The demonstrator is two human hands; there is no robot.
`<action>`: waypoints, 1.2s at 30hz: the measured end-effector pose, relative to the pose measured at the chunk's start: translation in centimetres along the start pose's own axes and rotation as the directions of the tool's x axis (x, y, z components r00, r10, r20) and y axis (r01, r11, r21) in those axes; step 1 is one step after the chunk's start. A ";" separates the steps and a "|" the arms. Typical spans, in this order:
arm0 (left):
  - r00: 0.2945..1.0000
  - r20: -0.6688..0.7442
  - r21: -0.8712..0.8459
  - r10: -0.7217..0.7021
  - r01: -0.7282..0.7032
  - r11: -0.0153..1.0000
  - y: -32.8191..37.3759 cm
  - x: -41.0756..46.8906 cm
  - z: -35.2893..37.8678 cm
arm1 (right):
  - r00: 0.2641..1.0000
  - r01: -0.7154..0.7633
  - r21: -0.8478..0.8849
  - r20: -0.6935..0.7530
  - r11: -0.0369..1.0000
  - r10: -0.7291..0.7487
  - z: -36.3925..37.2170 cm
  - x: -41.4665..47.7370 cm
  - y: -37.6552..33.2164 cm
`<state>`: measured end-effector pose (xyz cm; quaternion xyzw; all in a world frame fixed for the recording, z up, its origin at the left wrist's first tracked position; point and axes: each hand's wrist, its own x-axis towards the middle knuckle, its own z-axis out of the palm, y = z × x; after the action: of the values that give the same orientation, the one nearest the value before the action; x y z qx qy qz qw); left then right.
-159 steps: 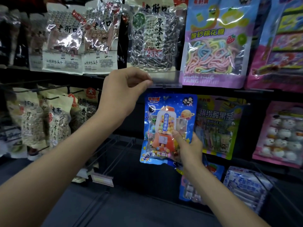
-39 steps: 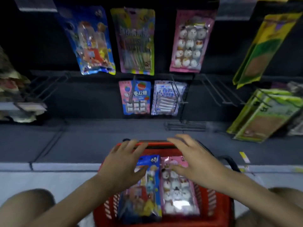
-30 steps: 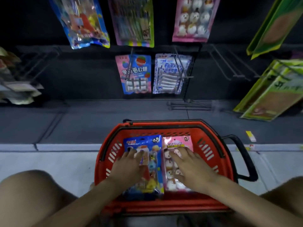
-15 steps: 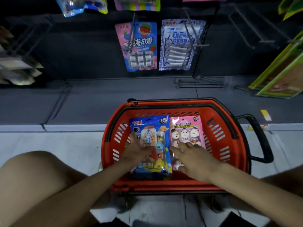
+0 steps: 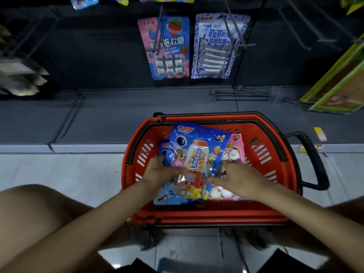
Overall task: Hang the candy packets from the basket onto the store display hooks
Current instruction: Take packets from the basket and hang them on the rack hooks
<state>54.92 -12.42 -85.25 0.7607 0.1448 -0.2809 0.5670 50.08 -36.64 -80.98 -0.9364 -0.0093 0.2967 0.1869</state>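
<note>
A red basket [image 5: 262, 152] is set on the floor, right in front of the shelf, so the packets are close to the hooks. A blue packet [image 5: 194, 154] is held by the left hand [image 5: 159, 171] at its left edge, with the grip closed on it. The packet is tipped up at the top and lifted a little off the pile, likely so it can be pulled out alone. The right hand [image 5: 239, 179] is laid near its lower right corner, over a pink packet [image 5: 232, 154] in the basket; whether its grip is closed on anything cannot be told. It may be there to steady the blue packet or to keep the pink one down. More blue packets seem to lie under the top one. Two other packets [image 5: 169, 48] hang on the low hooks behind the basket, and bare hooks [image 5: 295, 28] stick out to their right. The hanging step is not yet done.
</note>
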 end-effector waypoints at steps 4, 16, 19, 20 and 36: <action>0.988 0.114 -0.134 0.106 -0.090 0.987 2.2 -1.8 -0.6 | 0.994 0.087 0.515 -0.103 0.853 -0.039 -1.3 0.6 0.0; 0.914 0.017 -0.377 0.405 -0.369 0.850 7.3 -5.1 -3.1 | 0.919 0.354 0.819 -0.395 0.452 -0.004 -5.1 -1.4 -4.0; 0.891 -0.080 -0.384 0.448 -0.442 0.811 8.4 -5.9 -4.4 | 0.905 0.386 0.810 -0.426 0.442 -0.010 -6.3 -1.8 -5.4; 0.883 -0.102 -0.387 0.458 -0.460 0.799 8.7 -6.2 -4.8 | 0.900 0.398 0.801 -0.436 0.448 -0.020 -6.8 -1.8 -5.9; 0.522 -0.470 0.110 0.712 -0.766 0.634 14.4 -6.9 -16.0 | 0.761 0.627 0.638 -0.624 0.447 -0.179 -13.7 1.8 -19.0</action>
<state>61.34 -1.19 -66.70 0.7606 -0.0437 0.1888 0.6196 61.00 -23.52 -64.89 -0.7464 -0.0560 -0.0262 0.6627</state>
